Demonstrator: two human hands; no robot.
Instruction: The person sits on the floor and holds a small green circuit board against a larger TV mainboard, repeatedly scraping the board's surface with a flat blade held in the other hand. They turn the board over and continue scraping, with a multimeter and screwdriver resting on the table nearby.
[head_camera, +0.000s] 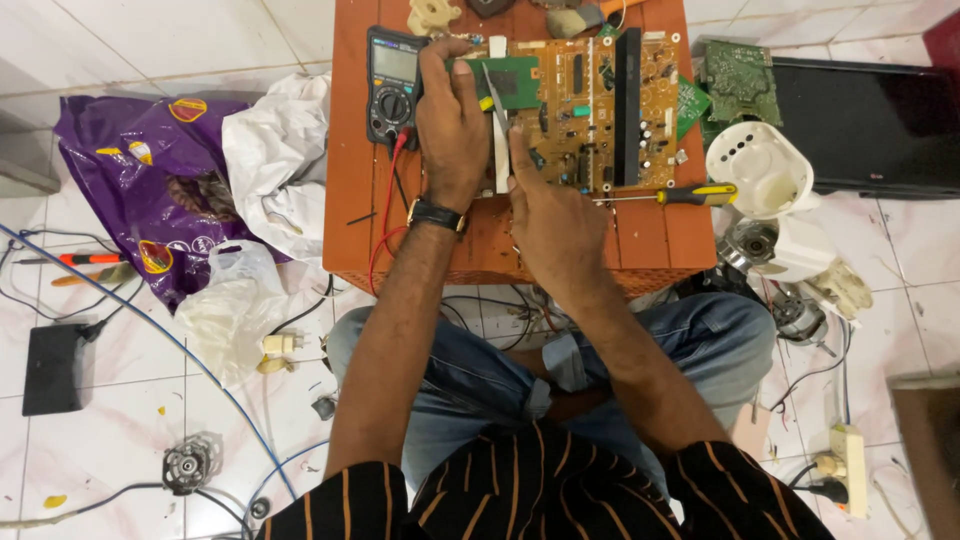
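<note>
Seen from above, a seated person works at a low orange wooden bench (350, 150). The left hand (452, 125) presses down on a brown circuit board (600, 110) studded with components, fingers closed over its green corner as if to steady it. The right hand (550, 215) rests loosely curled at the board's near edge, index finger pointing onto it, holding nothing. A black multimeter (392, 85) sits just left; a yellow-handled screwdriver (665, 195) lies right. White floor tiles (130, 400) carry bags, cables and parts.
</note>
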